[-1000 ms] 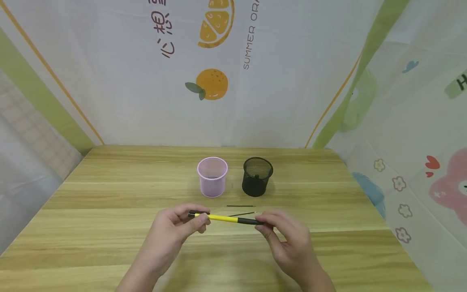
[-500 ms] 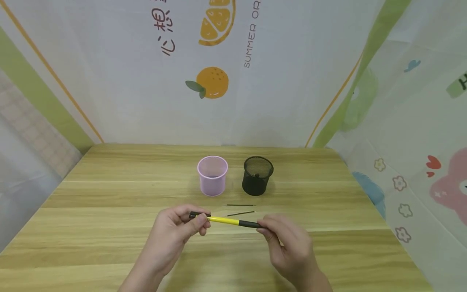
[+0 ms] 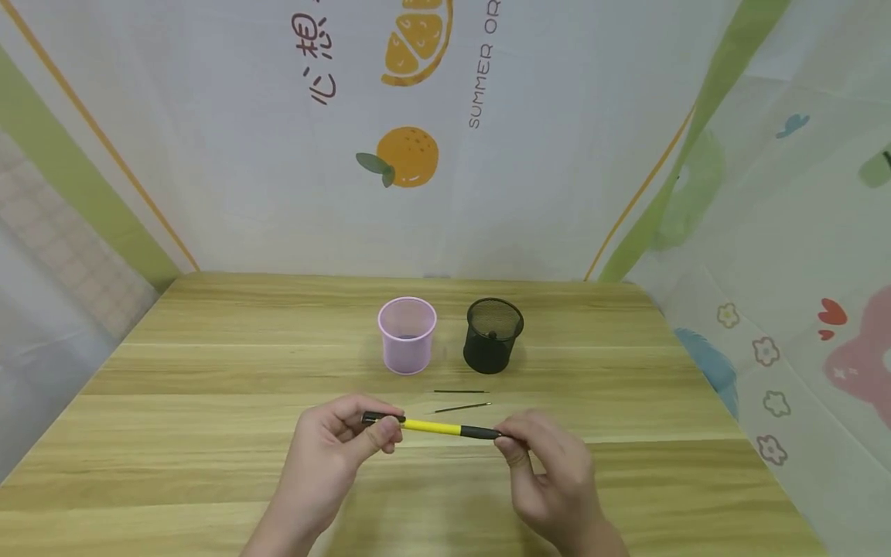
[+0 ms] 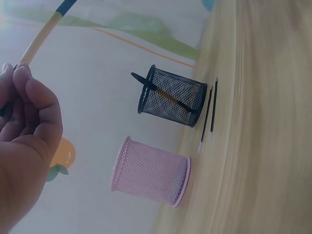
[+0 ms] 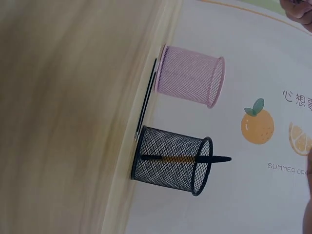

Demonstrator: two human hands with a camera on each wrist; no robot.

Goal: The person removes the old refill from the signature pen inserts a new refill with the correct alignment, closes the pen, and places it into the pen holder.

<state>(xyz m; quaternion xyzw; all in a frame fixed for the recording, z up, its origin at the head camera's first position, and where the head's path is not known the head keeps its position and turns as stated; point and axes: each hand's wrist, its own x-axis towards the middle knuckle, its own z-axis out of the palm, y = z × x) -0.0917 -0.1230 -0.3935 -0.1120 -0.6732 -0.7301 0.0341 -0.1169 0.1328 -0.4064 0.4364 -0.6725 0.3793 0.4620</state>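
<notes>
A yellow pen (image 3: 431, 427) with a black clip end and a black grip is held level in the air above the table, between both hands. My left hand (image 3: 323, 445) pinches its clip end between thumb and fingers. At the black tip end, the thumb and fingers of my right hand (image 3: 553, 476) pinch the pen. Just beyond it, two thin dark pen refills (image 3: 461, 391) lie on the table. In the left wrist view my left hand (image 4: 29, 112) grips the pen (image 4: 41, 39). The right wrist view barely catches the right hand at its edge.
A pink-purple mesh cup (image 3: 407, 357) stands behind the refills. Right of it is a black mesh cup (image 3: 489, 354), in which a pen (image 5: 178, 159) with a yellow-orange middle stands tilted. A printed curtain (image 3: 529, 193) hangs behind the wooden table (image 3: 209, 371).
The pen and both hands have moved slightly lower and to the right in the head view, which itself has shifted a little. Both hands keep their hold; cups and refills stay put.
</notes>
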